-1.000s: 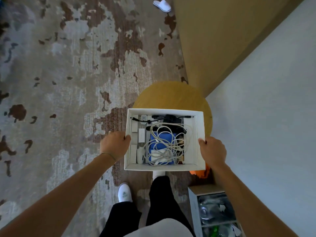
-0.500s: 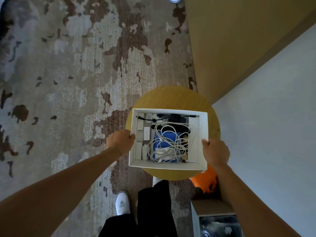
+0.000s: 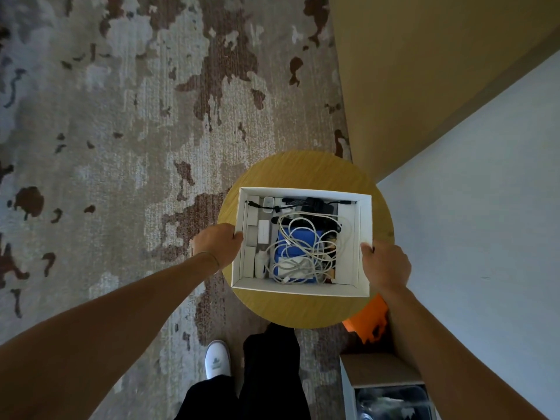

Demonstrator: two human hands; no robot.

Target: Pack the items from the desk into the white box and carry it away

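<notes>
Open white box — tangled white cables over a blue item — gripped at its side walls by left hand and right hand, above a round table.

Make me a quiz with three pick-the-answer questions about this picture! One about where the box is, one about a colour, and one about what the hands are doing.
1. Where is the white box?
A. over the round table
B. on the carpet
C. inside the bin

2. What colour is the flat thing under the tangled cables?
A. red
B. blue
C. green

3. What are the two hands doing?
A. hanging free
B. pointing at the wall
C. holding the box by its sides

Answers:
1. A, the yellow tabletop shows all around the box.
2. B, a blue pouch shows between the white cables.
3. C, the left hand and right hand each have a grip on one side wall.
</notes>
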